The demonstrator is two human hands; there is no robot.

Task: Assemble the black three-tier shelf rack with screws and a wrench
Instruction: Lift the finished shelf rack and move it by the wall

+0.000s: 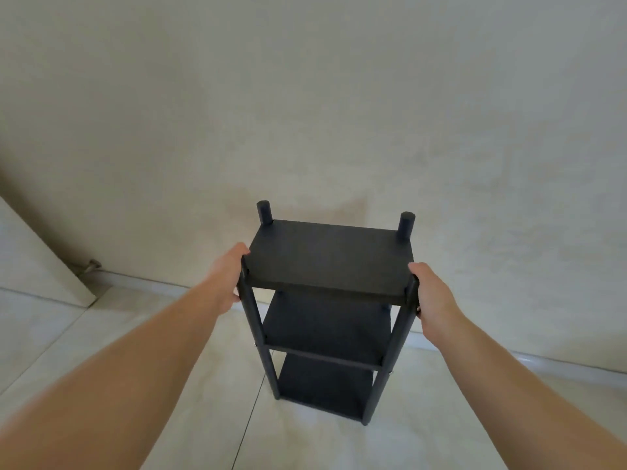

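The black three-tier shelf rack [327, 256] stands upright on the tiled floor close to the wall, its three boards stacked between four round posts. Two far posts stick up above the top board. My left hand [228, 283] grips the near left post at the top board's corner. My right hand [431, 296] grips the near right post at the opposite corner. No screws or wrench are in view.
A pale wall [305, 113] rises right behind the rack. An open door leaf [37, 259] leans in at the left, with a small doorstop [91, 265] at the wall's base. Light floor tiles [169, 385] spread around the rack.
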